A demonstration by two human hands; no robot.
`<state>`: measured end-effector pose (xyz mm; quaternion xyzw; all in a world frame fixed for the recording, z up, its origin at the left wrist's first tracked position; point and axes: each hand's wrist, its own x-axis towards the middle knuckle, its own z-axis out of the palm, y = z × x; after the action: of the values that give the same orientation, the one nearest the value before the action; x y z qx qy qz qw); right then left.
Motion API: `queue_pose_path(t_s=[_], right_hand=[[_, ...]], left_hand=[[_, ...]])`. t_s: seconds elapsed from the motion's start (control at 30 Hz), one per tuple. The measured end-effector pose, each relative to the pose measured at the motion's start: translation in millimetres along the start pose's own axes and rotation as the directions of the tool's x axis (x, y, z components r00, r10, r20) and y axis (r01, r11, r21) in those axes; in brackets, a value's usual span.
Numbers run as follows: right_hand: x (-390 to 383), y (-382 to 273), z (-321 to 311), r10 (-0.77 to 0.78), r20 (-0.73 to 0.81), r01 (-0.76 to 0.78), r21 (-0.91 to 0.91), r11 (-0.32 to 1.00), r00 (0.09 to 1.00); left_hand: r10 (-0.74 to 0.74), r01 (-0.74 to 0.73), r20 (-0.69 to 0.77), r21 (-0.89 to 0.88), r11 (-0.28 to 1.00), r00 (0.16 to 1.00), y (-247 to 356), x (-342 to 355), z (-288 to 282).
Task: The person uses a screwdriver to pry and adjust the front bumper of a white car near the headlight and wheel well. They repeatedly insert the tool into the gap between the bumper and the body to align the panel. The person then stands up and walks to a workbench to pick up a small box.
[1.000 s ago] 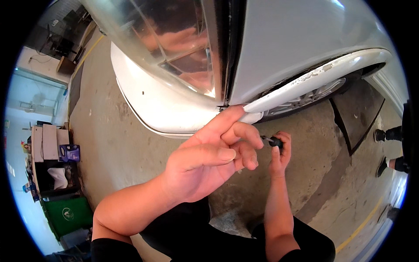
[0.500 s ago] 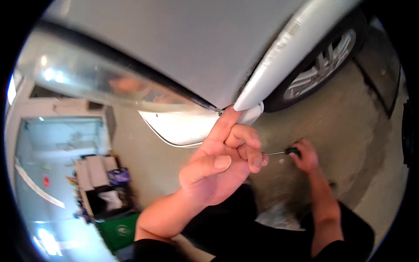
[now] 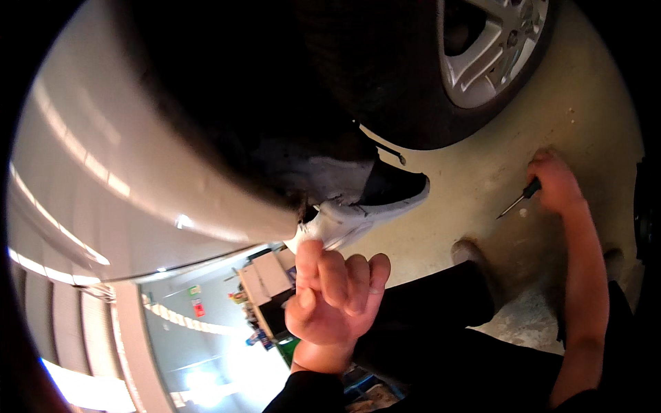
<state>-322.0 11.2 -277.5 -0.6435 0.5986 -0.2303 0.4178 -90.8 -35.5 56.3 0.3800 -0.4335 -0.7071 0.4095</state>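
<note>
My left hand [image 3: 337,292] is raised palm up in the middle, its fingers loosely bent and the thumb apart. Its index fingertip touches the lower edge of a white car body panel [image 3: 344,226], which projects below the dark wheel arch [image 3: 241,124]. Nothing shows in that palm. Off to the right, my right hand [image 3: 559,184] is closed round the black handle of a screwdriver [image 3: 511,207]. The thin metal shaft points down and left, with its tip apart from the car.
A tyre with a silver alloy rim [image 3: 475,89] fills the upper right. The silver fender [image 3: 138,186] curves along the left. A thin dark piece [image 3: 391,151] sticks out beside the tyre. Cardboard boxes [image 3: 267,277] stand behind my left hand, and my shoe [image 3: 471,253] is on the concrete floor.
The view has shifted toward the wheel arch, and the wheel looks larger. My left index finger now shows at the white panel's lower edge. My right hand, still with the screwdriver, appears farther right and higher.
</note>
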Motion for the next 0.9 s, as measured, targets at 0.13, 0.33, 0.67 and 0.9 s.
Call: queue_pose_path(t_s=[0.13, 0.33, 0.67, 0.9], right_hand=[[17.2, -4.9, -14.1, 0.092, 0.125, -0.121, 0.253, 0.96, 0.988], [33.7, -2.1, -22.5, 0.013, 0.327, -0.157, 0.417, 0.895, 0.945], [58.7, -22.4, -36.4, -0.126, 0.351, -0.138, 0.635, 0.76, 0.928], [54.8, -9.5, -42.7, -0.089, 0.363, -0.184, 0.651, 0.736, 0.928]], left_hand=[[-0.198, 0.137, 0.033, 0.61, 0.781, 0.98, -22.3, -1.6, 3.3], [-0.582, -0.038, 0.065, 0.998, 0.058, 0.811, -90.9, 27.5, 9.9], [-0.617, 0.123, -0.152, 0.988, -0.09, 0.772, -132.7, 45.6, -32.7], [-0.736, 0.56, -0.353, 0.827, 0.042, 0.578, -132.6, 46.0, -55.3]])
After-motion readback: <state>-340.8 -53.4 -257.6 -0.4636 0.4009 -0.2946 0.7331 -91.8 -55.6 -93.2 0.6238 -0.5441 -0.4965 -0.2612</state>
